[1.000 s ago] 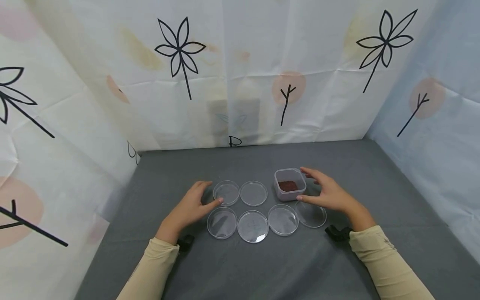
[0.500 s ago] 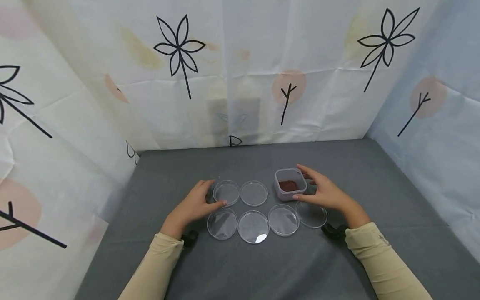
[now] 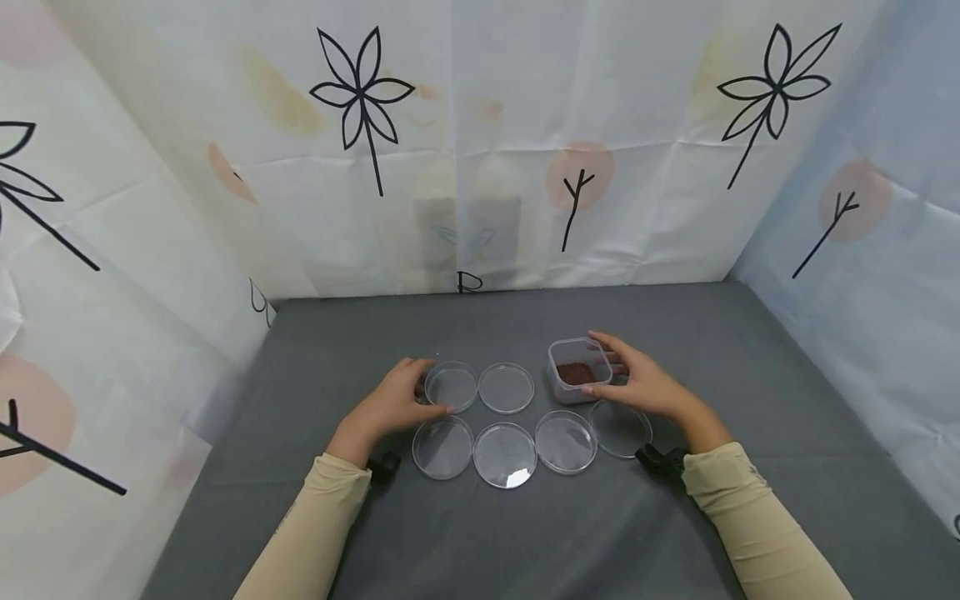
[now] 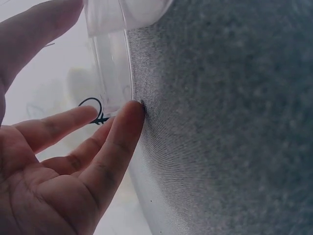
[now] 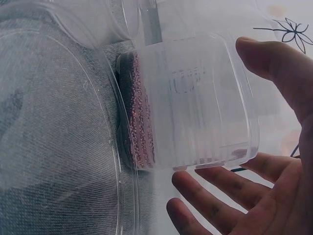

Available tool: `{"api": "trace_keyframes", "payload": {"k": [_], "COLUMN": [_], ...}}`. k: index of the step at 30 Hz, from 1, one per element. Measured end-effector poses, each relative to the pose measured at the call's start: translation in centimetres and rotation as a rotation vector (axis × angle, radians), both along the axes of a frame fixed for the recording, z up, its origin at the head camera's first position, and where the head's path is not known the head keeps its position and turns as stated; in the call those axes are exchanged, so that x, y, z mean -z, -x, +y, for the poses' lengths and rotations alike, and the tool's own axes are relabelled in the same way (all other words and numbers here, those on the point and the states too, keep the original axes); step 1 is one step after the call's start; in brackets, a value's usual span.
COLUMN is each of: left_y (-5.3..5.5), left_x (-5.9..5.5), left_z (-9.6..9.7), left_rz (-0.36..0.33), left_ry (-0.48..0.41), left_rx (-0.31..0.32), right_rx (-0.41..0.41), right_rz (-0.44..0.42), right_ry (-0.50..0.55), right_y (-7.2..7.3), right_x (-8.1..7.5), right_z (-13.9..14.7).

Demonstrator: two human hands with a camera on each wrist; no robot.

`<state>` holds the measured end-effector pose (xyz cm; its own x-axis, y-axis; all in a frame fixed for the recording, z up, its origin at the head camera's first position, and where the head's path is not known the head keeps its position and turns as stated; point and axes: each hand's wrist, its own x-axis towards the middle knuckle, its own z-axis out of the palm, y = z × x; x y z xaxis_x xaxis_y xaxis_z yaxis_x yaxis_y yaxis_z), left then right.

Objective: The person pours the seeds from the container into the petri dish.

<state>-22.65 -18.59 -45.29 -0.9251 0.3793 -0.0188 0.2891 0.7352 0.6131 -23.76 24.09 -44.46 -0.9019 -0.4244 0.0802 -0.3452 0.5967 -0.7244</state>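
Two clear petri dishes stand in the back row: a left one and a right one. My left hand reaches round the left dish, thumb along its near side and fingers along its far left side. In the left wrist view, fingertips lie close to the dish wall; firm contact is unclear. My right hand spreads around a square translucent tub of reddish-brown granules. The right wrist view shows the thumb apart from the tub's rim and fingers beside its wall.
A front row of several clear petri dishes runs across the grey cloth, including a left dish, a middle dish and a right dish close below the tub. White patterned fabric hangs behind and at both sides.
My left hand has moved right, closer around the back left dish. My right hand has shifted slightly left around the tub. Dishes and tub stay in place.
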Motion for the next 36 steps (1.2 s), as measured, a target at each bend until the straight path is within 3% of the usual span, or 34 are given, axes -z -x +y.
{"api": "trace_keyframes", "payload": {"k": [11, 24, 36], "left_y": [0.6, 0.94, 0.63], "left_x": [-0.15, -0.14, -0.02], "left_z": [0.28, 0.22, 0.35], "left_rz": [0.015, -0.015, -0.046], "left_ry": [0.031, 0.072, 0.014], "left_rx": [0.017, 0.018, -0.004], "right_rx": [-0.012, -0.038, -0.021], "right_rz": [-0.027, -0.039, -0.04], "right_ry": [0.011, 0.068, 0.109], "right_y": [0.48, 0.58, 0.34], "right_x": [0.34, 0.77, 0.49], "right_z": [-0.24, -0.25, -0.03]}}
